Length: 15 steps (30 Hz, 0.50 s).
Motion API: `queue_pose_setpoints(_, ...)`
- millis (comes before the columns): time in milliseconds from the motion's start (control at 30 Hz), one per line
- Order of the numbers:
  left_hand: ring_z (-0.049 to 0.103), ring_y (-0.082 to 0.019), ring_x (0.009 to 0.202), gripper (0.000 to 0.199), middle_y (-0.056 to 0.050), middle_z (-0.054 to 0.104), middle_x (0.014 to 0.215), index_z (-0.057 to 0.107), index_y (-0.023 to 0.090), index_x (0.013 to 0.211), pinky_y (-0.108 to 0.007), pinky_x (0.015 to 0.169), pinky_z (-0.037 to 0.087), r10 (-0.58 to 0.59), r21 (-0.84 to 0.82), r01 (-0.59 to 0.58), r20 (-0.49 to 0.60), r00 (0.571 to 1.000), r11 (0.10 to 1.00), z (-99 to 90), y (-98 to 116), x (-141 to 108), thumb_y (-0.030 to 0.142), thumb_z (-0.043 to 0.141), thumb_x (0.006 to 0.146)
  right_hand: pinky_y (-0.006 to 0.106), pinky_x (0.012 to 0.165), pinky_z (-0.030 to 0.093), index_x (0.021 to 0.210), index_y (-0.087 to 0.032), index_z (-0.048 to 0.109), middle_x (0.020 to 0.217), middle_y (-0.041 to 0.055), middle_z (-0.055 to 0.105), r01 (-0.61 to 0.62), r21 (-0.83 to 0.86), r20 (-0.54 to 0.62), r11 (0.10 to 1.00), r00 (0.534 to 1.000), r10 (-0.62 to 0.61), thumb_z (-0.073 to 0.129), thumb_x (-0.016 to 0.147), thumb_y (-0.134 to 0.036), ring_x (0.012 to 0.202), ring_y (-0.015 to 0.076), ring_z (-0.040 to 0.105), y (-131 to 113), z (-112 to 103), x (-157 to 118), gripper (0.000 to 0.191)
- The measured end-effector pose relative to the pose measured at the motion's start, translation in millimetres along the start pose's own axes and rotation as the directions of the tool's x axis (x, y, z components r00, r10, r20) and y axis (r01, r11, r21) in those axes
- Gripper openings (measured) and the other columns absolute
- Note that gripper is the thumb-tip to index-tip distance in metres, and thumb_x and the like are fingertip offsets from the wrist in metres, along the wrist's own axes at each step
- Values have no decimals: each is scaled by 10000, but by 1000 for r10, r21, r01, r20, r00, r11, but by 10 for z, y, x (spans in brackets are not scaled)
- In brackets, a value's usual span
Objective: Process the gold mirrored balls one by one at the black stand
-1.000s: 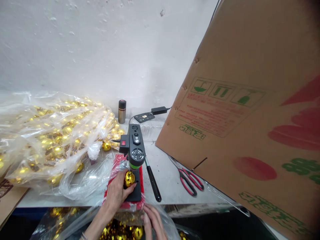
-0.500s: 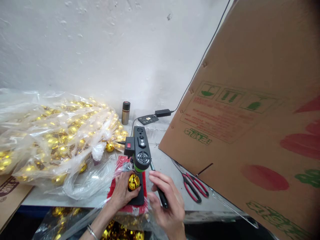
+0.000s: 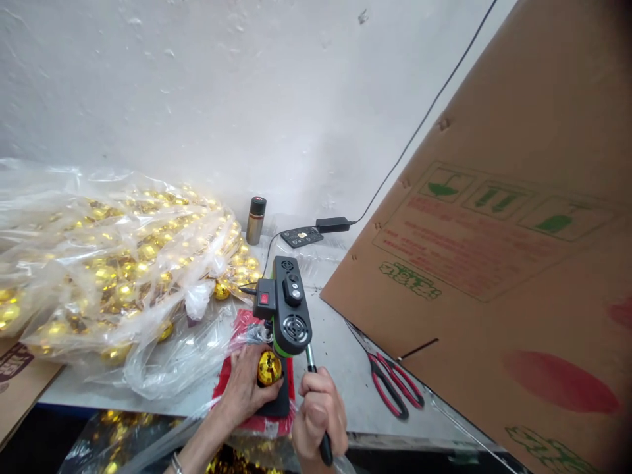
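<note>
My left hand point(image 3: 245, 387) grips a shiny gold mirror ball point(image 3: 269, 368) between thumb and fingers, on the black base point(image 3: 279, 403) of a small bench drill press. The black head of the drill press point(image 3: 292, 309), with a red switch, hangs over the ball and hides whatever tip is beneath it. My right hand point(image 3: 322, 415) is closed around the black-gripped lever point(image 3: 326, 450) at the drill press's right side. A red mat point(image 3: 228, 376) lies under the base.
A clear plastic bag point(image 3: 123, 263) full of gold balls covers the left of the table. Red-handled scissors point(image 3: 395, 385) lie to the right, beside a large cardboard box point(image 3: 474, 263). Behind stand a dark-capped bottle point(image 3: 255, 220) and a black power adapter point(image 3: 332, 224). More gold balls point(image 3: 241, 461) show below the table edge.
My right hand has closed around the lever, which was beside its loose fingers before, and moved it lower. My left hand still holds the ball. The view has shifted slightly.
</note>
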<state>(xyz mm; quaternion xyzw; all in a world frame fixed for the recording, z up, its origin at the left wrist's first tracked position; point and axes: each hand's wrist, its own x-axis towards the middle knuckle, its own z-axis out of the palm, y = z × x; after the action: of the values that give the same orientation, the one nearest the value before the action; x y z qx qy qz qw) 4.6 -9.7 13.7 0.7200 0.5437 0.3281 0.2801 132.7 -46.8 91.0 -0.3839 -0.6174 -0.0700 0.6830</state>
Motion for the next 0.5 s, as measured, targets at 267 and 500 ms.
queue_pose_setpoints(267,688,-373,1058,386,-113,758,1073,682,208,1141,-530,969,477,-15,-4,15,13,1000,1000,10,11,10,287,766,772,326,701,507,780,-248,486,698,-42,551,-27,0,-47,1000,999,27,384,1095,-197,578,122,509,-4,40,-66,334)
queue_pose_setpoints(500,697,-371,1061,411,-103,771,1090,692,221,1166,-531,962,487,-3,-12,3,-21,1000,1000,49,-17,8,285,779,769,295,753,517,756,-230,469,699,-58,551,1,-4,-63,1000,998,-1,395,1112,-202,594,95,522,19,52,-46,365)
